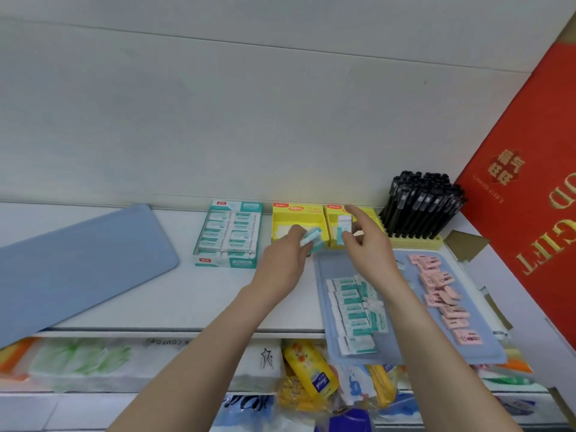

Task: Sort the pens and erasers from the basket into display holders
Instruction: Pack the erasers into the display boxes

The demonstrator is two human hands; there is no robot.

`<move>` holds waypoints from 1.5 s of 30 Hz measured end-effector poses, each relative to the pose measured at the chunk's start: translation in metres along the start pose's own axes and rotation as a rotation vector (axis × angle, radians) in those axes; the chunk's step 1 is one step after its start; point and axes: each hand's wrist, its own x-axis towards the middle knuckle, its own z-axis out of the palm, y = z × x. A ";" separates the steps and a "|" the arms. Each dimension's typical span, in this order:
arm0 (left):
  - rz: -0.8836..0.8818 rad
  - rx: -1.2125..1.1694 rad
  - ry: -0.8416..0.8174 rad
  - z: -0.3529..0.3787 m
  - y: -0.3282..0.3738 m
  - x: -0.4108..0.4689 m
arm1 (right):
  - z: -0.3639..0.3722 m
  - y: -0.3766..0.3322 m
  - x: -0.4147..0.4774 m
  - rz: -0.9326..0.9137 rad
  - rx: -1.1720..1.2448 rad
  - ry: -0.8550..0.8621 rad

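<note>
Pale grey-white wall (280,104) behind, plain panels, thin horizontal seams slanting across. White shelf (193,294) below, smooth top, grey-edged front lip. Flat blue board (78,260) at left, lying on shelf, near corner overhanging front edge. Red banner (530,194) at right, tilted, gold lettering (reads "GOOD GIFT"). Brown cardboard flaps (466,244) just beside it. Lower shelf (46,406) underneath, packed with wrapped tissue packs (78,360) and yellow packets (308,369). Soft, even light throughout.
</note>
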 end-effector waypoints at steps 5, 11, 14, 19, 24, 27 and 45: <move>-0.151 -0.077 0.149 -0.051 -0.049 -0.010 | 0.042 -0.040 0.003 0.000 0.182 -0.065; -0.296 -0.137 0.284 -0.107 -0.110 -0.014 | 0.099 -0.081 0.005 0.015 0.247 -0.202; -0.325 -0.174 0.279 -0.125 -0.124 -0.016 | 0.121 -0.094 0.005 0.057 0.185 -0.309; -0.361 -0.301 0.271 -0.136 -0.140 -0.017 | 0.135 -0.105 0.010 0.020 -0.039 -0.520; -0.369 -0.346 0.222 -0.139 -0.144 -0.012 | 0.150 -0.118 0.014 -0.060 -0.131 -0.552; -0.348 -0.334 0.183 -0.141 -0.144 -0.008 | 0.157 -0.120 0.011 -0.144 -0.169 -0.541; -0.193 -0.243 -0.019 -0.124 -0.116 0.015 | 0.137 -0.104 0.026 0.388 0.704 -0.199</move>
